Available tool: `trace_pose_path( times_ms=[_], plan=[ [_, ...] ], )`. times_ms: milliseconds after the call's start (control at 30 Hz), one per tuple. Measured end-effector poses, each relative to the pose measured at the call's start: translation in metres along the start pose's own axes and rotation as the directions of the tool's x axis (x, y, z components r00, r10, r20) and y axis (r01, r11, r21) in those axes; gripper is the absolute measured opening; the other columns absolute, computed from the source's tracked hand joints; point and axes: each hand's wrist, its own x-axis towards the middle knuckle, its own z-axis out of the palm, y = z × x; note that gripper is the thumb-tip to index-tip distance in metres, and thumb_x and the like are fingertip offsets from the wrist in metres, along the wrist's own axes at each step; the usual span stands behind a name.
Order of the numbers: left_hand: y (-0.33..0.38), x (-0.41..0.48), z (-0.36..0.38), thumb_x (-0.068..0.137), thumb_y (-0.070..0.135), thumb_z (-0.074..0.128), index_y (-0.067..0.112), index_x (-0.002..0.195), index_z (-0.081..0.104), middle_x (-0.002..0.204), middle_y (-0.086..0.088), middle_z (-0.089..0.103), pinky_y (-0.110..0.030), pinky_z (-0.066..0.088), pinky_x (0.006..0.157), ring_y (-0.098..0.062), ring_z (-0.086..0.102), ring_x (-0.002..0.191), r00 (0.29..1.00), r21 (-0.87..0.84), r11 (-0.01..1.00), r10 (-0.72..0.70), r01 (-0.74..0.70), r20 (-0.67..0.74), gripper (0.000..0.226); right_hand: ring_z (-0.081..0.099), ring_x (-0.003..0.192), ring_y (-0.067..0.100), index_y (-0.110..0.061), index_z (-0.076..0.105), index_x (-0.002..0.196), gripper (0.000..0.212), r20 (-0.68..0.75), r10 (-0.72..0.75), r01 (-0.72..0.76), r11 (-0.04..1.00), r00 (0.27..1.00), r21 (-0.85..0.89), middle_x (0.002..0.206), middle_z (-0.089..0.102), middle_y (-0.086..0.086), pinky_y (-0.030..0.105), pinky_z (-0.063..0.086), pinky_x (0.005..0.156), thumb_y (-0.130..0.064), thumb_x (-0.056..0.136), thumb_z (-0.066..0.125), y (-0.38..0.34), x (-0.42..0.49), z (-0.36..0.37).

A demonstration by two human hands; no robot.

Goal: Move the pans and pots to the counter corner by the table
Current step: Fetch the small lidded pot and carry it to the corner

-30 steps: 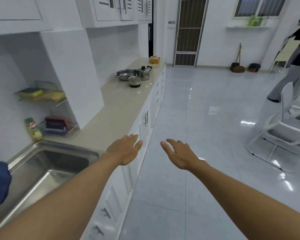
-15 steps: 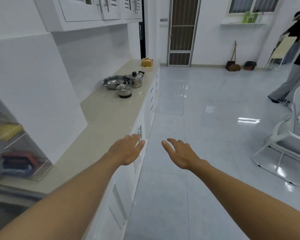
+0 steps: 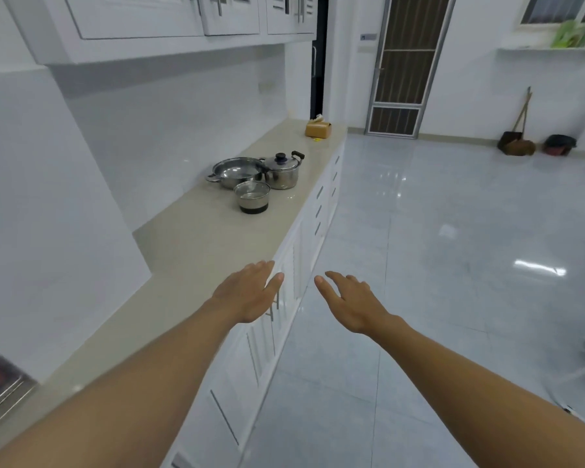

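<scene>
brown tissue box (image 3: 318,129), metal door (image 3: 404,64), broom (image 3: 518,130), white cabinets (image 3: 169,15)

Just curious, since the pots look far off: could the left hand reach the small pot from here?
Probably not yet. The left hand hovers open, well short of the small pot. Only bare counter lies between, so stepping closer should do.

Rack (image 3: 0,383) at 8 o'clock is blurred & cut by frame edge. Rim of wide pan (image 3: 233,170) is hidden at 5 o'clock by sm. pot (image 3: 251,196).

Position: our head, beside the front edge of the counter (image 3: 200,244).
Facing: forward, downward, along it toward the door (image 3: 399,65).
</scene>
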Motion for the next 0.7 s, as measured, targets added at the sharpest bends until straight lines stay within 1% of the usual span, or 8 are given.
trace_pose_path(
  times_ms=[133, 333, 433, 500, 567, 633, 667, 700],
  plan=[
    [-0.005, 0.057, -0.002, 0.102, 0.057, 0.015, 0.022, 0.158, 0.017, 0.165, 0.002, 0.018, -0.042, 0.020, 0.120, -0.016, 0.017, 0.151, 1.000, -0.010, 0.999, -0.030, 0.030, -0.002, 0.066, 0.028, 0.149, 0.024, -0.026, 0.035, 0.154, 0.116, 0.015, -0.028, 0.028, 1.000, 0.999, -0.004, 0.159, 0.039, 0.001, 0.050, 0.012, 0.122, -0.096, 0.070, -0.002, 0.013, 0.057, -0.012],
    [-0.029, 0.150, -0.009, 0.102, 0.056, 0.015, 0.022, 0.158, 0.016, 0.165, 0.003, 0.016, -0.041, 0.018, 0.121, -0.015, 0.014, 0.151, 1.000, -0.010, 1.000, -0.029, 0.029, -0.011, 0.066, 0.026, 0.150, 0.026, -0.027, 0.034, 0.155, 0.114, 0.020, -0.028, 0.028, 1.000, 0.999, -0.007, 0.160, 0.037, 0.001, 0.050, 0.013, 0.122, -0.096, 0.071, 0.000, 0.022, 0.158, -0.021],
    [-0.051, 0.203, -0.018, 0.102, 0.056, 0.016, 0.022, 0.158, 0.017, 0.165, 0.003, 0.018, -0.040, 0.019, 0.120, -0.015, 0.016, 0.151, 0.999, -0.011, 1.000, -0.029, 0.029, -0.021, 0.065, 0.028, 0.149, 0.026, -0.026, 0.034, 0.155, 0.116, 0.011, -0.012, 0.012, 1.000, 1.000, 0.018, 0.160, 0.037, 0.002, 0.051, 0.013, 0.123, -0.097, 0.069, -0.001, 0.020, 0.216, -0.021],
    [-0.058, 0.218, -0.024, 0.102, 0.056, 0.016, 0.023, 0.158, 0.018, 0.165, 0.003, 0.019, -0.041, 0.021, 0.120, -0.015, 0.017, 0.150, 1.000, -0.005, 1.000, -0.024, 0.024, -0.018, 0.065, 0.029, 0.148, 0.025, -0.026, 0.034, 0.155, 0.117, 0.006, -0.036, 0.036, 0.999, 0.999, 0.003, 0.160, 0.038, 0.002, 0.050, 0.014, 0.123, -0.097, 0.068, -0.001, 0.017, 0.231, -0.024],
    [-0.076, 0.252, -0.036, 0.102, 0.056, 0.017, 0.023, 0.154, 0.025, 0.161, 0.003, 0.027, -0.042, 0.027, 0.116, -0.018, 0.027, 0.146, 0.999, -0.006, 1.000, -0.029, 0.029, -0.013, 0.063, 0.030, 0.148, 0.025, -0.026, 0.034, 0.154, 0.115, 0.009, -0.019, 0.019, 1.000, 1.000, 0.021, 0.159, 0.039, 0.002, 0.049, 0.014, 0.122, -0.096, 0.069, 0.000, 0.011, 0.268, -0.025],
    [-0.092, 0.283, -0.047, 0.101, 0.056, 0.019, 0.022, 0.140, 0.037, 0.150, 0.000, 0.043, -0.041, 0.035, 0.107, -0.021, 0.041, 0.134, 0.999, -0.006, 0.999, -0.042, 0.042, -0.033, 0.055, 0.031, 0.148, 0.026, -0.025, 0.035, 0.154, 0.110, -0.002, -0.019, 0.019, 1.000, 1.000, 0.025, 0.159, 0.039, 0.003, 0.049, 0.015, 0.122, -0.092, 0.074, 0.003, 0.003, 0.301, -0.024],
    [-0.100, 0.298, -0.051, 0.101, 0.057, 0.019, 0.023, 0.137, 0.039, 0.148, -0.001, 0.045, -0.041, 0.036, 0.106, -0.021, 0.042, 0.133, 0.998, -0.009, 0.999, -0.046, 0.046, -0.042, 0.054, 0.033, 0.147, 0.026, -0.024, 0.035, 0.154, 0.103, -0.011, -0.021, 0.021, 0.999, 1.000, 0.026, 0.158, 0.041, 0.004, 0.049, 0.017, 0.122, -0.089, 0.079, 0.007, -0.001, 0.316, -0.023],
    [-0.107, 0.310, -0.055, 0.101, 0.057, 0.019, 0.022, 0.143, 0.037, 0.152, -0.001, 0.042, -0.041, 0.034, 0.108, -0.021, 0.039, 0.137, 0.998, -0.011, 0.999, -0.052, 0.052, -0.040, 0.057, 0.035, 0.145, 0.026, -0.023, 0.036, 0.153, 0.096, -0.012, -0.021, 0.022, 0.999, 1.000, 0.026, 0.156, 0.043, 0.005, 0.049, 0.020, 0.122, -0.085, 0.084, 0.011, -0.004, 0.330, -0.022]
  ],
)
